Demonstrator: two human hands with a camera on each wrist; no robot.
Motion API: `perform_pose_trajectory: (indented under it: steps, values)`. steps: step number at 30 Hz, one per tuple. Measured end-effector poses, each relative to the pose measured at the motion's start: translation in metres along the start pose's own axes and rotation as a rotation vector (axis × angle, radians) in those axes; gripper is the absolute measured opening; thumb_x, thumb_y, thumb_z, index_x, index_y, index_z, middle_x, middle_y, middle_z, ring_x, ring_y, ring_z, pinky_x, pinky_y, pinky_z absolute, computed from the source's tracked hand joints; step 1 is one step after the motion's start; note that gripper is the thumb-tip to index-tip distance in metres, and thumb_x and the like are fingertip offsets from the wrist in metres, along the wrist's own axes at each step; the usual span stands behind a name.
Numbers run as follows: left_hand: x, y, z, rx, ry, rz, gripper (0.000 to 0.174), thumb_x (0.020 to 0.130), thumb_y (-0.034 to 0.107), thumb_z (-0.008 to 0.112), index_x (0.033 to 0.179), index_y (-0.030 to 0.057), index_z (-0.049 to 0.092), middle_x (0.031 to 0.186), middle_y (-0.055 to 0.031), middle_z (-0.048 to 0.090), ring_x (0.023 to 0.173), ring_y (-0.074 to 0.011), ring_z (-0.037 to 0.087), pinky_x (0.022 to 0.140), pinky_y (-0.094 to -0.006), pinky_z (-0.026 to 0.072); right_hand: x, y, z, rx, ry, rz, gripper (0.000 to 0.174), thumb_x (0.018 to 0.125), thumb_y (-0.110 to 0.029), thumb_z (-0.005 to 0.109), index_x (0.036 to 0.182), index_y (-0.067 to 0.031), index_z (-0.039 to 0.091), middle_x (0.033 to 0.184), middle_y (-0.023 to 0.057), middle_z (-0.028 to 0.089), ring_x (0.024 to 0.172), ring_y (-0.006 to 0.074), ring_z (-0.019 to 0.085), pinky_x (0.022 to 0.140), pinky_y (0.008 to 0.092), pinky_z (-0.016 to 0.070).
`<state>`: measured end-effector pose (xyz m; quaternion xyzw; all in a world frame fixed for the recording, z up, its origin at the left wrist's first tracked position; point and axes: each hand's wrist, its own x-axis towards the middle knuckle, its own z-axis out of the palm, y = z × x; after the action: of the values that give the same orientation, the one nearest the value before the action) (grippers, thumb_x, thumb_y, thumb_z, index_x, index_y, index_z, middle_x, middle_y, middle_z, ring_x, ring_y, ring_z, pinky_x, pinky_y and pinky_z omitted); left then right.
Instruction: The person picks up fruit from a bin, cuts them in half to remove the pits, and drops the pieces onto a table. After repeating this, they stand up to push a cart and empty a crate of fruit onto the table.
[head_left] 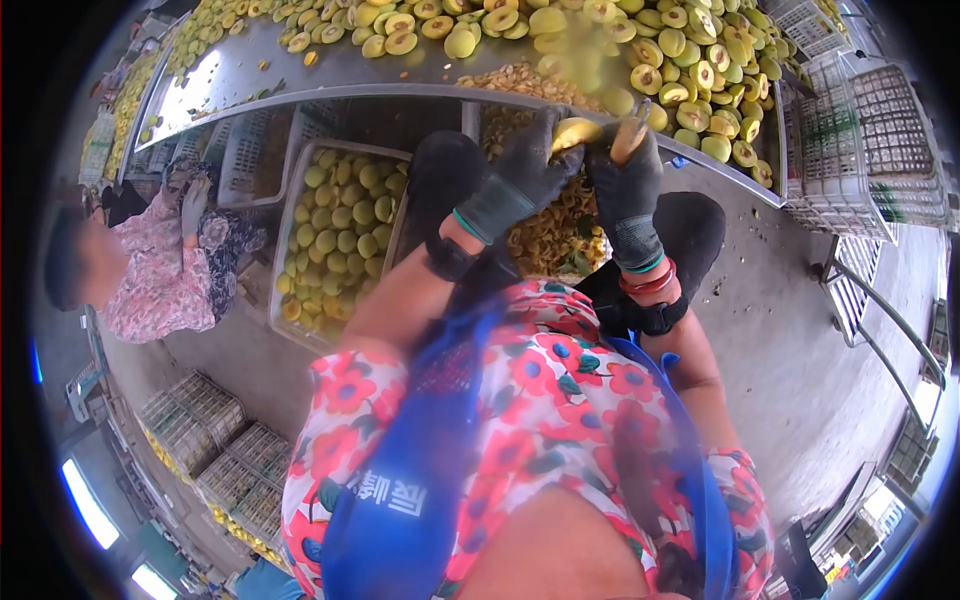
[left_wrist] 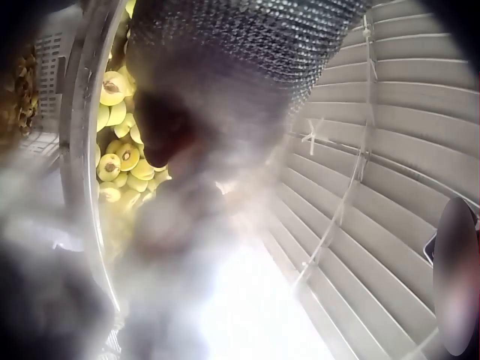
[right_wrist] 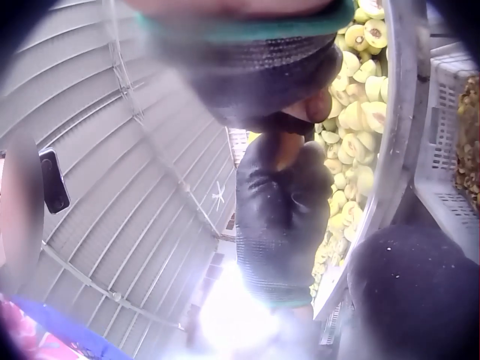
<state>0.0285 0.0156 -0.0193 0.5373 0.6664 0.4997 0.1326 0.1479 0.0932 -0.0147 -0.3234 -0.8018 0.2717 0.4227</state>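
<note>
My left hand (head_left: 525, 175), in a dark coated work glove, holds a yellow-green plum piece (head_left: 576, 133) between thumb and fingers. Close beside it, my right hand (head_left: 628, 190), gloved the same way, grips a small wooden-handled tool (head_left: 629, 140) with thin grey metal at its upper end. Both hands meet in front of the metal table's edge, above a container of fruit scraps (head_left: 545, 240). From the right wrist, the left glove (right_wrist: 281, 210) shows around an orange-yellow piece (right_wrist: 289, 150), while the tool's brown end (right_wrist: 319, 106) sticks out of the right glove. Blur covers much of the left wrist view.
Halved plums (head_left: 700, 80) heap on the metal table (head_left: 350, 72), with pits (head_left: 520, 82) near its edge. A crate of whole plums (head_left: 345, 220) stands at my left, near another seated person (head_left: 160, 260). Stacked crates (head_left: 880, 150) and a metal cart (head_left: 870, 290) stand at right.
</note>
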Motion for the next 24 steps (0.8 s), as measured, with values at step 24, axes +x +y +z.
perform_pose_trajectory:
  steps: [24]
  values:
    - [0.000, 0.010, -0.003, -0.246, 0.198, 0.040, 0.032, 0.093, 0.026, 0.046, 0.114, 0.0023, 0.051, 0.102, -0.0101, 0.056, 0.091, -0.0173, 0.055, 0.080, -0.0283, 0.0448, -0.025, -0.019, -0.001, 0.209, -0.372, -0.055, 0.023, 0.080, -0.006, 0.062, 0.100, -0.0013, 0.051, 0.082, 0.0125, 0.058, 0.072, 0.0223, 0.056, 0.066, 0.0318, 0.0448]
